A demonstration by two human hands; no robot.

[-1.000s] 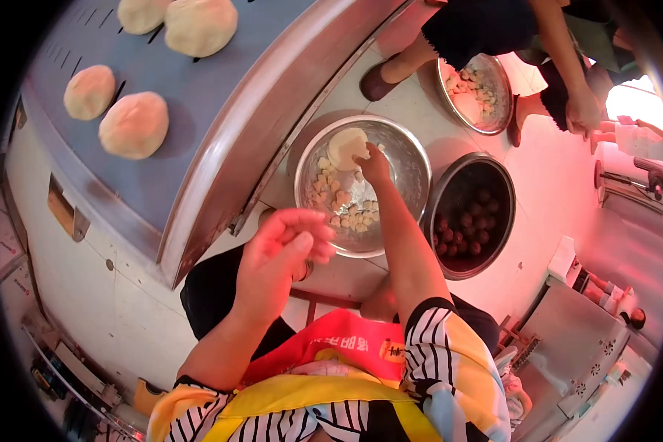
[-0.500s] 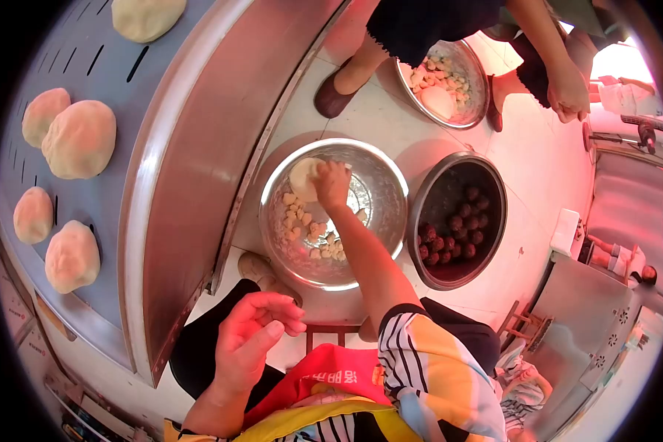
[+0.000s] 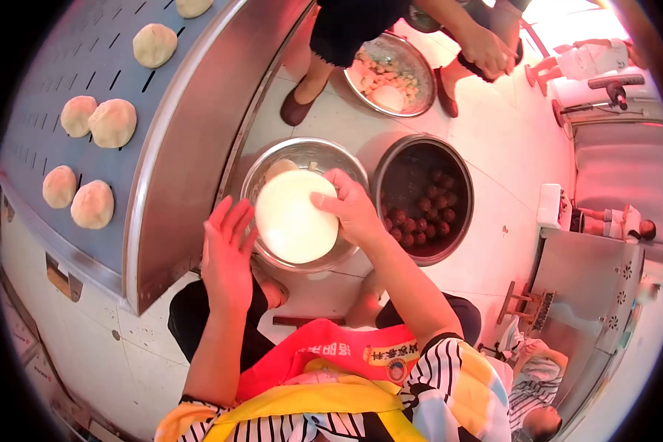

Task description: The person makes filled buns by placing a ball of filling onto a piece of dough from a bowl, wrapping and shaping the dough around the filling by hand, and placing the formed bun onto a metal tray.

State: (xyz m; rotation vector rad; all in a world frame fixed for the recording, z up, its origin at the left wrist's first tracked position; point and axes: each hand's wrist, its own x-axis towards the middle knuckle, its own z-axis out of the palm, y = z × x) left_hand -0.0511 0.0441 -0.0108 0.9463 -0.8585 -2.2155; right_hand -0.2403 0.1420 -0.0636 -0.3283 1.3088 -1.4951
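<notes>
My right hand grips the right edge of a pale, flat dough round, thumb on its upper face. The round is held above a metal basin and hides much of it. Part of another pale round piece shows behind it in the basin. My left hand is open at the round's left side, fingers stretched upward; whether they touch it I cannot tell. To the right stands a dark tub with several dark red balls in it.
A slotted grey conveyor with a metal side panel runs along the left, carrying several dough balls. Opposite, another person's hands are near a second basin of dough pieces. Other people are farther right.
My right hand has risen from the basin toward me with the dough round. My left hand has moved up beside it, its fingers straighter. The view has shifted, and the conveyor's dough balls appear elsewhere.
</notes>
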